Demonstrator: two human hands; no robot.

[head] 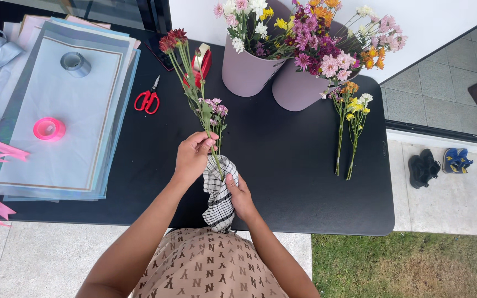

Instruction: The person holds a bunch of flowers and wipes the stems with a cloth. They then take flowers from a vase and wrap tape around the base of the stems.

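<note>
Head view: a small bunch of flower stems [197, 94], dark red up top and pink lower down, is pinched by the left hand [192, 155] near the middle of the black table [282, 165]. A checkered cloth [219, 193] is gripped around the stem ends by the right hand [241, 196] at about 5 o'clock from the left. Red scissors [147, 99] are seen at 10 o'clock, two purple flower buckets [271, 77] at 1 o'clock.

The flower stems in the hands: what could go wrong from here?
1. The left hand pinches the stems with its fingertips only, so the tall flowers may tip or slip out.
2. The right hand holds a checked cloth around the lower stems; pulling hard might snap them.
3. The two vases stand close behind; a swinging stem could perhaps knock blooms there.
</note>
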